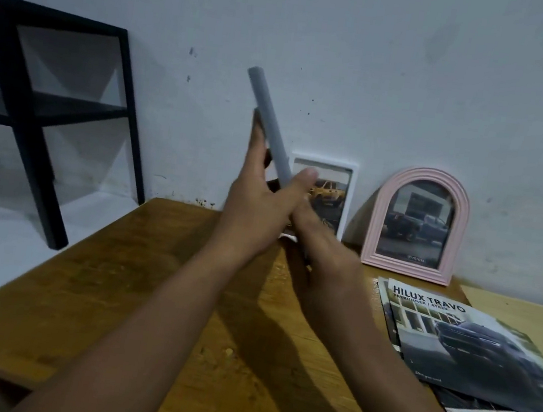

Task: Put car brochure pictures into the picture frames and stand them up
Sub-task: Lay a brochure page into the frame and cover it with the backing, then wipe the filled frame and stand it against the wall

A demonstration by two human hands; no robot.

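Hands meet above the brown wooden desk (pixel 122 283), both holding a grey rectangular picture frame (pixel 270 126) seen edge-on. The left hand (pixel 256 204) grips its lower part, thumb pressed to the edge; the right hand (pixel 323 247) curls round the bottom. Its long axis runs steeply, top leaning up and left. Two frames already stand against the wall: a white rectangular frame (pixel 352 182) and a pink arched frame (pixel 416 225). Glossy truck brochures (pixel 472 350) lie at right. This looks like the third frame; whether it is filled cannot be told.

"HILUX TRAVO" on brochure (pixel 472 350) cover
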